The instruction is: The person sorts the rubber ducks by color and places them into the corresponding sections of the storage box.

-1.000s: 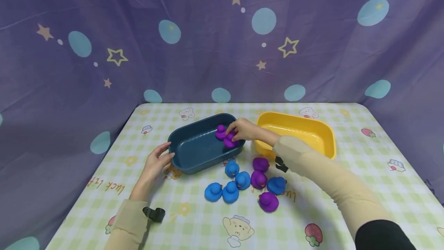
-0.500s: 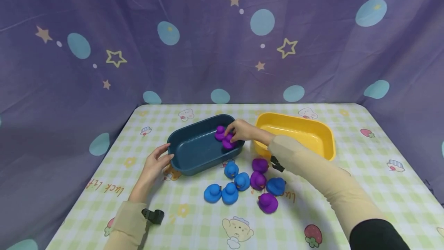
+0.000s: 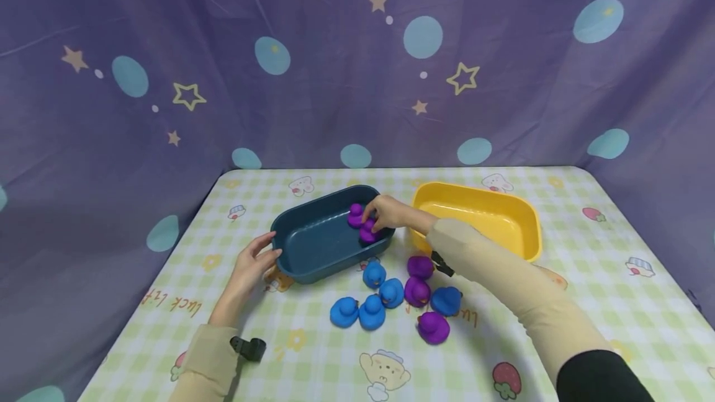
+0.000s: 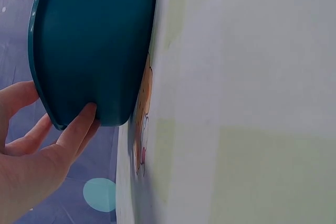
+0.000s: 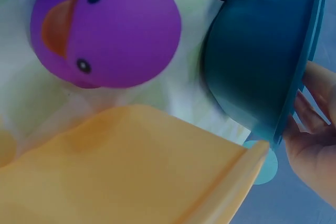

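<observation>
A dark blue basin [image 3: 318, 241] stands at the table's middle left. My left hand [image 3: 251, 262] grips its left end, with the thumb [image 4: 79, 124] against the outer wall and the fingers at the rim. My right hand [image 3: 391, 212] reaches over the right end and pinches a purple rubber duck [image 3: 368, 233] low inside the basin; the right wrist view hides this duck behind the wall. Another purple duck [image 3: 355, 215] sits right beside it in the basin. In the right wrist view, a purple duck [image 5: 115, 30] outside the basin shows its orange beak.
A yellow basin [image 3: 533, 228] stands to the right, partly under the right forearm. In front lie several blue ducks [image 3: 372, 312] and three more purple ducks [image 3: 433, 327], close together on the checked tablecloth [image 3: 313, 371]. A purple patterned curtain [image 3: 335, 79] hangs behind.
The right hand and the duck it pinches have sunk slightly into the basin. My left hand stays at the basin's left end, and the ducks on the table have not moved.
</observation>
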{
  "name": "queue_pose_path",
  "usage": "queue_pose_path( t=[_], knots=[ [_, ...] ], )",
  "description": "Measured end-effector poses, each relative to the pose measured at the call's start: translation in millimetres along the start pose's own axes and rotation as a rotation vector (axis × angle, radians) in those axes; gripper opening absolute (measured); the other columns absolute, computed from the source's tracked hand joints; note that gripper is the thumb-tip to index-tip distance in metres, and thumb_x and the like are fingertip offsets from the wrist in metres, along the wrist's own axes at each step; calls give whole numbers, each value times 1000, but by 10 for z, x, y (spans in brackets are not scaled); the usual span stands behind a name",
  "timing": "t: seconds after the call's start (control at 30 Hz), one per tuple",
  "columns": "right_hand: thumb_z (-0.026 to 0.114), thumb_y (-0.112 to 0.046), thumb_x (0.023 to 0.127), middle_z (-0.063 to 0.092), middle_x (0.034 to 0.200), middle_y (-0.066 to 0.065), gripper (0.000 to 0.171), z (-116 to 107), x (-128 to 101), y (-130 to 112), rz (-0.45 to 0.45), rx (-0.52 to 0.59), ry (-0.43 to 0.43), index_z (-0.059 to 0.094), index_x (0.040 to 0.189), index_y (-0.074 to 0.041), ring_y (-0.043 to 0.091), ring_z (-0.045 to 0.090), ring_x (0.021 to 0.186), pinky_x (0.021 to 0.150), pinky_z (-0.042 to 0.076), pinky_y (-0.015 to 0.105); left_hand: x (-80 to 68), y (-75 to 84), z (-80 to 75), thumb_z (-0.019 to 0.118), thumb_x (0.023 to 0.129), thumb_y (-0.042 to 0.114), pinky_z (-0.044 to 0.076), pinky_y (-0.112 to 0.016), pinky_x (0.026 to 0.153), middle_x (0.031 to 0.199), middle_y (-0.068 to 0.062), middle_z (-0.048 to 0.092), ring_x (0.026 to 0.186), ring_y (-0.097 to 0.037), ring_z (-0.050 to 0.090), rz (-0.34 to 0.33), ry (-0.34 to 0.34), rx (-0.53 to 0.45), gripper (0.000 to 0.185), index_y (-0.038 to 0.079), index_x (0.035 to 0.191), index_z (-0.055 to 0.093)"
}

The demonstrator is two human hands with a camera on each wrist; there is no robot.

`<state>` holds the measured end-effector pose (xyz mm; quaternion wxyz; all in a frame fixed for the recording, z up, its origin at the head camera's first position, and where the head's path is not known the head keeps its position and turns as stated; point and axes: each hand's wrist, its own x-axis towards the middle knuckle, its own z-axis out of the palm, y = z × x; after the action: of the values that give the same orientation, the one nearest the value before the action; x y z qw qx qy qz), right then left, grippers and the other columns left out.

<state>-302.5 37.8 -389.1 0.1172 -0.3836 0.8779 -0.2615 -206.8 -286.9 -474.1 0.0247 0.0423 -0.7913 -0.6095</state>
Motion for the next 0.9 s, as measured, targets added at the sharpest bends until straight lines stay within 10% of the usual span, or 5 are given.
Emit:
queue_pose_path(
  t=[0.9],
  knots=[
    [72, -3, 71, 64, 99, 9, 22, 84, 54, -31, 33, -105, -71, 68, 92, -5, 17, 57, 78, 69, 47, 21, 2, -13, -2, 66, 75, 44, 47, -18, 77, 139, -9, 31, 108, -18, 51, 9, -14, -18, 70, 14, 132, 40]
  ],
)
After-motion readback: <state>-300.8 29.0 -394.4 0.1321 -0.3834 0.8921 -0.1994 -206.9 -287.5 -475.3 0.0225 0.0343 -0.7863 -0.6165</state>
